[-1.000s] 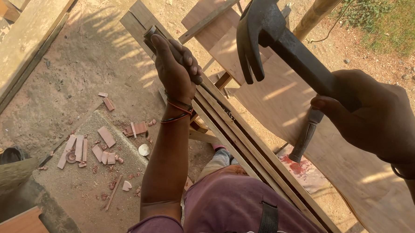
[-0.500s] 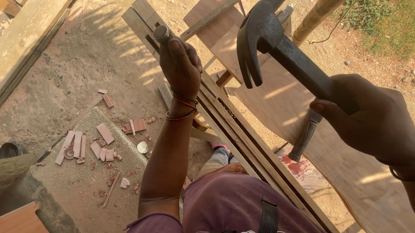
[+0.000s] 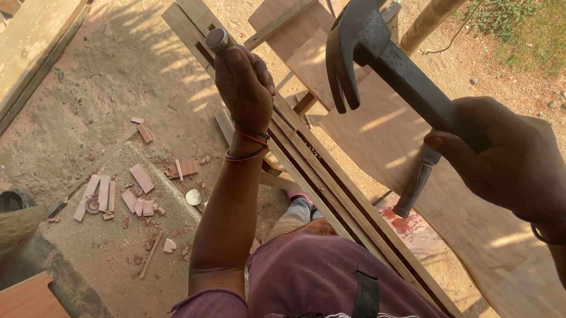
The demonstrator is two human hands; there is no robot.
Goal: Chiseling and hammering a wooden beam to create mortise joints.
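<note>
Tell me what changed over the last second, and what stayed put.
Little changed. The left hand, gripping a chisel against the wooden frame, slid slightly up the frame, away from the body. The right hand kept the claw hammer raised, with almost no shift. Both grips held; the wood scraps on the ground lie as before.

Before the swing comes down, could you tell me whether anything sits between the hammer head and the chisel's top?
Nothing visible does. The hammer is raised in the right hand, and open air separates it from the chisel gripped by the left hand.
</note>
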